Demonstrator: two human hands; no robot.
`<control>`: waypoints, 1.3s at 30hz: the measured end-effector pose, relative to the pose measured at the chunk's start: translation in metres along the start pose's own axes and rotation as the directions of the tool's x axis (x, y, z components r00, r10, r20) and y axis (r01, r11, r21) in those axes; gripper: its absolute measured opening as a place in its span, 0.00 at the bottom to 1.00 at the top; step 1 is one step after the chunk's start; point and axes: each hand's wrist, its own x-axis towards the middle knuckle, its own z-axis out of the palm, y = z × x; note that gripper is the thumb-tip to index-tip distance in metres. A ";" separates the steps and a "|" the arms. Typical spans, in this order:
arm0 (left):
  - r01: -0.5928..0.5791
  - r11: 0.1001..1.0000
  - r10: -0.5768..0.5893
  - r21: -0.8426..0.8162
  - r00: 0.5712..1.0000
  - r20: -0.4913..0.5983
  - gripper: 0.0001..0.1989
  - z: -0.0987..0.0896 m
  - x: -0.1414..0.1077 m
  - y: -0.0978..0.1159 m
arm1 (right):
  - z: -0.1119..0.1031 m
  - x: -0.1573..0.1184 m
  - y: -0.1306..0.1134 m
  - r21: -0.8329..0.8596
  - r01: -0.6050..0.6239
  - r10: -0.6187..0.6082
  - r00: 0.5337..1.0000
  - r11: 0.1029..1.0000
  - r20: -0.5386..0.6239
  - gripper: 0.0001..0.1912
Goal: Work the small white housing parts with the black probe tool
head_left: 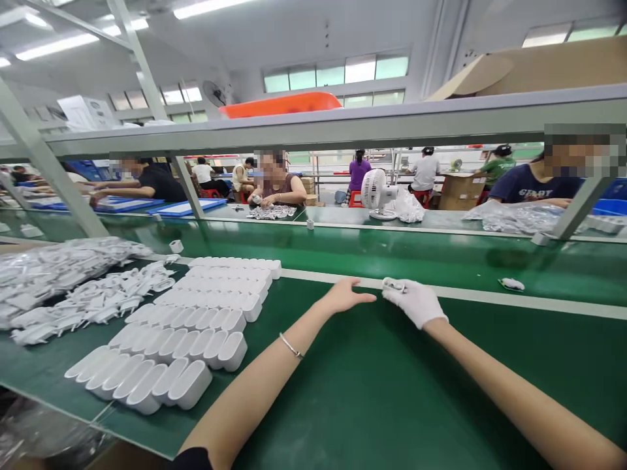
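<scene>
My left hand point(343, 296) is bare, its thumb and fingers spread over the green table, with nothing in it. Just to its right, my right hand point(414, 301) wears a white glove. Its fingers are closed on a small white plastic part point(393, 285), whose exact kind I cannot make out. To the left stand several rows of white oval plastic housings point(189, 385), their hollow tops facing up. Beyond them lies a heap of small white plastic pieces point(98, 297).
A filled clear plastic bag point(53, 261) lies at far left. A small white piece with a green board point(512, 284) rests on the green belt point(431, 258). Overhead runs a metal shelf point(313, 134) on slanted posts. Co-workers sit across the line near a white fan point(376, 192).
</scene>
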 end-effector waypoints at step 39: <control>-0.037 0.847 0.128 -0.530 0.982 0.137 0.42 0.092 -0.040 0.036 | -0.039 -0.043 0.020 0.431 0.121 -0.113 0.993 0.894 -0.045 0.21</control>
